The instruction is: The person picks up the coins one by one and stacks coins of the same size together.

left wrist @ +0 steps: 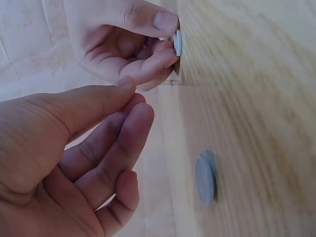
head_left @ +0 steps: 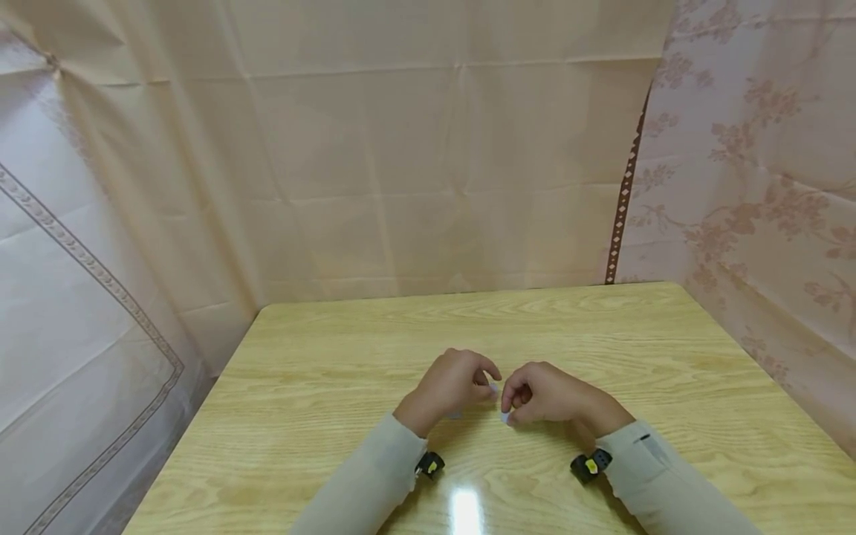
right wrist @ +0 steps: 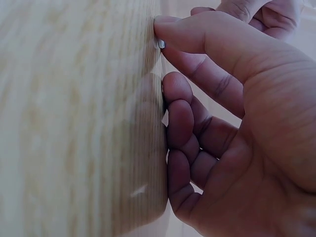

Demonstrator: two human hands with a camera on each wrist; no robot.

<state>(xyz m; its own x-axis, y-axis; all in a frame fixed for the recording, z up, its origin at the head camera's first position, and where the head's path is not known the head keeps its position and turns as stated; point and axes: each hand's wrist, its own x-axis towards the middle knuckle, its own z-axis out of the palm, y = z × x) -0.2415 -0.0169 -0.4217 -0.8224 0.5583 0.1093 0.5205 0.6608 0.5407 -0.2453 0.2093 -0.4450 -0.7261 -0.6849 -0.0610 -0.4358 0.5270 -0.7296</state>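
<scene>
My right hand [head_left: 545, 394] pinches a small pale disc [left wrist: 178, 43] between thumb and index fingertip, low at the tabletop. Its other fingers curl against the wood in the right wrist view. Facing it, my left hand [head_left: 456, 380] is lifted a little off the table, thumb and index fingertips together. A second pale piece [head_left: 493, 388] shows at those fingertips in the head view; in the left wrist view the fingers hide it. Another round, grey-blue disc [left wrist: 206, 177] lies flat on the table, below the left hand.
The light wood table [head_left: 321, 357] has rounded corners, and a bright reflection [head_left: 466, 513] shows near its front. Beige cloth [head_left: 428, 178] hangs behind it, with patterned cloth [head_left: 756, 186] to the right. Each wrist wears a small black camera [head_left: 431, 465].
</scene>
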